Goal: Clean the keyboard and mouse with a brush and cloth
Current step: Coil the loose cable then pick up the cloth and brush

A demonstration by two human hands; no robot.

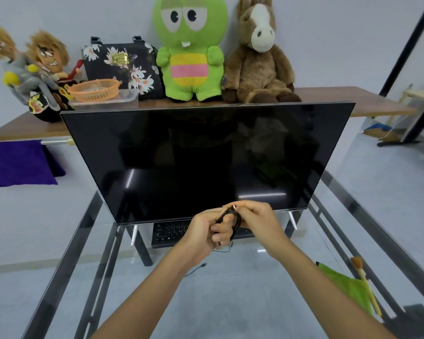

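Glass table [230, 289] w/ a big dark monitor [206, 155] on it. Keyboard [171, 231] sits under the screen's bottom edge, mostly hidden behind the hands. Green cloth [348, 287] and brush [366, 285] lie together at the right edge, well apart from the hands, untouched. Can't spot the mouse.

Left hand [203, 233] is curled round a coil of thin black cable [233, 222]; right hand [257, 220] pinches the plug end [233, 207] btwn thumb and fingertip. Looks like cable tidying before any cleaning, imo.

Cable's light and floppy, so grip the whole coil, not one strand. Cloth's soft, grab anywhere. Brush is stiff and light; hold it mid-handle.
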